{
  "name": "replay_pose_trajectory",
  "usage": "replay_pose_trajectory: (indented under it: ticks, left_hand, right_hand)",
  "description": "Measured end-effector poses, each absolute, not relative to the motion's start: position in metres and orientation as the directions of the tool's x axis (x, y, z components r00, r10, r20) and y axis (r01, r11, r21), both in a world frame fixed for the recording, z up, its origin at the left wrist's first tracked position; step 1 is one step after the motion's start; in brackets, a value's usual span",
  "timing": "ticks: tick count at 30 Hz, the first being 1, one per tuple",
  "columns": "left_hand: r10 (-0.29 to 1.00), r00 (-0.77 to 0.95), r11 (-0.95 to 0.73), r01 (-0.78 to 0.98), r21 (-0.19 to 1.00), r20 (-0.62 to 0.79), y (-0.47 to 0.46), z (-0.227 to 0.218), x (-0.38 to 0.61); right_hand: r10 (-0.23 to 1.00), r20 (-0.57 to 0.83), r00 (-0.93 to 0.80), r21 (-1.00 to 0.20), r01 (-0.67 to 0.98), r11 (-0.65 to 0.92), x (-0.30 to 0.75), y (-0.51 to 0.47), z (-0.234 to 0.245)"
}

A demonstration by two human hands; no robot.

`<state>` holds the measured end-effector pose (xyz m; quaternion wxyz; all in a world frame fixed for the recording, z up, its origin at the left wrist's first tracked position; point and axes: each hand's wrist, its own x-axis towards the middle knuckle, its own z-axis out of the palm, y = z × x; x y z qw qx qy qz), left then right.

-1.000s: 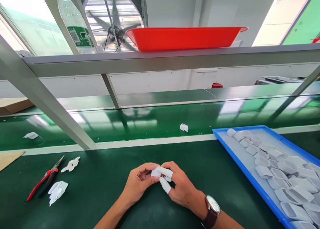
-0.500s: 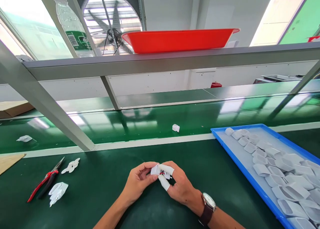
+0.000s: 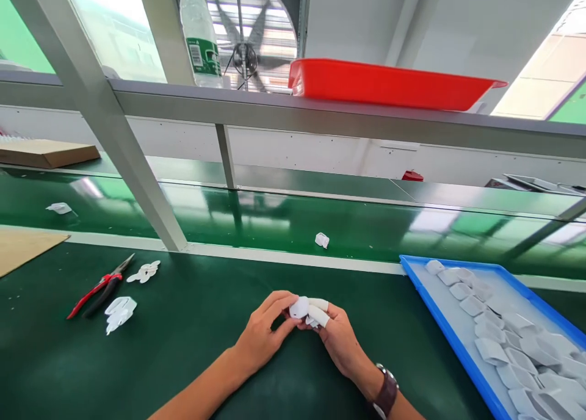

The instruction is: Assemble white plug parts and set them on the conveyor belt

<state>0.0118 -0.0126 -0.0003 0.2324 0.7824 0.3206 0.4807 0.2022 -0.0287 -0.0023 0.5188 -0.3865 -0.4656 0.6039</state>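
Between my two hands, above the green table (image 3: 220, 371), is a small white plastic part (image 3: 300, 307) with a rounded face. My left hand (image 3: 260, 331) pinches it from the left with thumb and fingertips. On the other side my right hand (image 3: 341, 337), with white covers on its thumb and finger, grips the same part. A bit of white plastic shows under the right fingertips; its details are too small to make out. Pliers (image 3: 101, 289) with one red and one black handle lie at the left, beside white plastic pieces (image 3: 119, 313) and a flat white piece (image 3: 144, 271).
A blue-rimmed tray (image 3: 451, 340) of many white housings stands at the right. Behind runs a green belt (image 3: 274, 221) carrying a white part (image 3: 321, 240). A slanted metal post (image 3: 137, 163) rises at the left; a shelf above bears a red tray (image 3: 389, 85) and a bottle (image 3: 201, 41).
The white part has been turned in my hands, so its rounded outer face now shows instead of the open side with small inner details. The camera view has tilted and shifted.
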Motion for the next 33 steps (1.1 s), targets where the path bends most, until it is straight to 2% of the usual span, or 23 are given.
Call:
replay_pose_trajectory:
  ticks: [3,6,8,13,15,18,22,30,33]
  left_hand:
    - [0.721,0.346,-0.691,0.297,0.659,0.601,-0.012,0.0,0.009]
    - [0.723,0.382,-0.689,0.333,0.644,0.576,-0.01,0.0,0.007]
    - [0.716,0.41,-0.697,0.382,0.607,0.565,-0.009,-0.001,0.007]
    - [0.66,0.521,-0.751,0.459,0.474,0.541,-0.007,-0.007,0.006]
    - [0.679,0.517,-0.734,0.48,0.481,0.521,-0.002,-0.008,0.003]
    - [0.791,0.412,-0.611,0.576,0.543,0.452,0.016,-0.006,-0.005]
    - [0.899,0.249,-0.423,0.705,0.569,0.359,0.066,0.007,-0.017]
    - [0.954,0.035,-0.192,0.832,0.521,0.296,0.178,0.024,-0.03]
    - [0.961,-0.023,-0.126,0.851,0.51,0.276,0.192,0.023,-0.033]
  right_hand:
    - [0.989,0.047,-0.139,-0.982,-0.189,0.02,0.201,-0.028,-0.007]
    - [0.973,0.206,-0.1,-0.978,0.004,0.208,0.2,-0.027,-0.013]
    - [0.939,0.33,-0.098,-0.93,0.138,0.341,0.2,-0.029,-0.015]
    - [0.798,0.555,-0.234,-0.713,0.359,0.602,0.204,-0.033,-0.012]
    - [0.739,0.622,-0.259,-0.613,0.426,0.665,0.209,-0.032,-0.011]
    - [0.651,0.713,-0.261,-0.444,0.551,0.707,0.218,-0.026,-0.012]
    - [0.645,0.697,-0.314,-0.357,0.628,0.692,0.22,-0.023,-0.018]
    - [0.719,0.499,-0.484,-0.34,0.654,0.676,0.211,-0.014,-0.042]
    - [0.716,0.496,-0.492,-0.316,0.666,0.676,0.21,-0.008,-0.047]
